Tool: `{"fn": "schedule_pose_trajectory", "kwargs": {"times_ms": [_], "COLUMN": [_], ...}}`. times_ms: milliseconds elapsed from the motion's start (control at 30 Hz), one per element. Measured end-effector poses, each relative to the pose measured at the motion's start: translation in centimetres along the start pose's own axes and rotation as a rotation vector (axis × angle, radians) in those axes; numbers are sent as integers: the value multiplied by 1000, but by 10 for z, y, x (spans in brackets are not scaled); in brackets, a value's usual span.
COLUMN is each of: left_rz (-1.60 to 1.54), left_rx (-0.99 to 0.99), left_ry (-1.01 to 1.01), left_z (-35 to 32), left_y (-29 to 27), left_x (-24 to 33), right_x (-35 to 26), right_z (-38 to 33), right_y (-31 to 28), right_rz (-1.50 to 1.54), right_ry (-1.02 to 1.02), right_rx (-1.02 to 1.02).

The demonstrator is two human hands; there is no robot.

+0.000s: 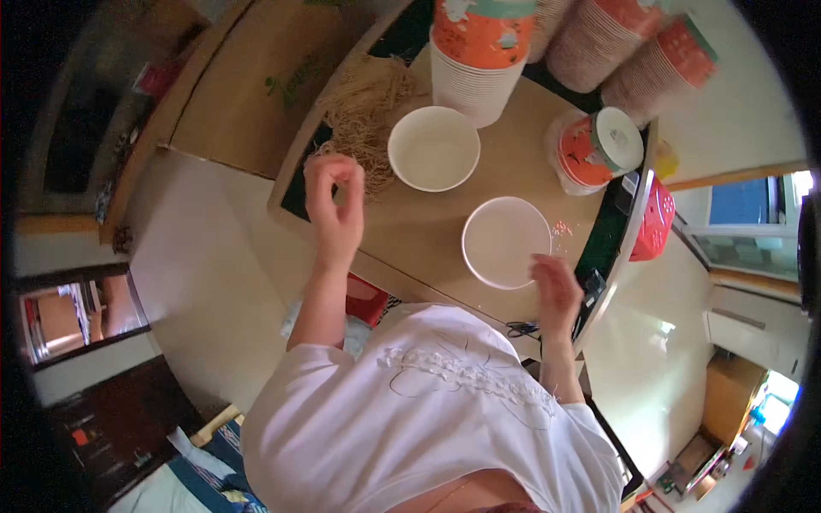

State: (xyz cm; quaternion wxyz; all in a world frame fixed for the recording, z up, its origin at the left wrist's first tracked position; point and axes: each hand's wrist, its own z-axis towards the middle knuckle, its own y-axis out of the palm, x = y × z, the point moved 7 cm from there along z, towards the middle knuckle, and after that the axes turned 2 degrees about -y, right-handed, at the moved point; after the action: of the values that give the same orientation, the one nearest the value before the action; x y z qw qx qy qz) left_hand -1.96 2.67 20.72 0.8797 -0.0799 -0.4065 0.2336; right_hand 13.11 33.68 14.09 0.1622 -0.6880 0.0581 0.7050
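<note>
My left hand (335, 205) is raised above the table's left edge, fingers curled loosely, next to a heap of tan straw-like strands (366, 115); whether a few strands are pinched in it I cannot tell. My right hand (556, 291) rests on the near rim of a round white lid (506, 241) lying flat on the brown table (428, 231). An open white paper bowl (434, 147) stands between the heap and the lid.
Tall stacks of orange-and-white paper bowls (479, 51) stand at the table's far side, more stacks (633, 51) lean at the far right. A sleeve of lids (594, 150) lies on its side. A red basket (657, 224) sits past the right edge.
</note>
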Motion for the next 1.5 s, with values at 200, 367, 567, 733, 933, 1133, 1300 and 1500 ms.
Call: {"fn": "schedule_pose_trajectory", "kwargs": {"times_ms": [200, 367, 567, 733, 933, 1133, 1300, 1500], "left_rz": [-246, -283, -260, -280, -157, -126, -320, -497], "left_rx": [-727, -811, -824, -891, -1114, -1264, -1362, -1217], "left_ry": [-388, -460, -125, -211, -367, -452, -594, -886], "left_z": [-75, -94, -98, -101, -114, -126, -144, -140], "left_y": [73, 93, 110, 112, 104, 101, 132, 140], "left_x": [80, 86, 112, 103, 69, 61, 90, 81], "right_x": [-66, -33, -32, -34, 0, 6, -21, 3], "right_z": [8, -1, -11, -9, -14, -29, -27, -29], "right_y": [66, 33, 25, -6, -106, -112, 3, 30], "right_rz": [-154, -147, -79, -172, -47, -572, -182, 121], "right_ry": [-121, -59, -23, 34, 190, 191, 62, 169], "right_rx": [-225, -300, -302, -221, 157, -363, -582, -261]}}
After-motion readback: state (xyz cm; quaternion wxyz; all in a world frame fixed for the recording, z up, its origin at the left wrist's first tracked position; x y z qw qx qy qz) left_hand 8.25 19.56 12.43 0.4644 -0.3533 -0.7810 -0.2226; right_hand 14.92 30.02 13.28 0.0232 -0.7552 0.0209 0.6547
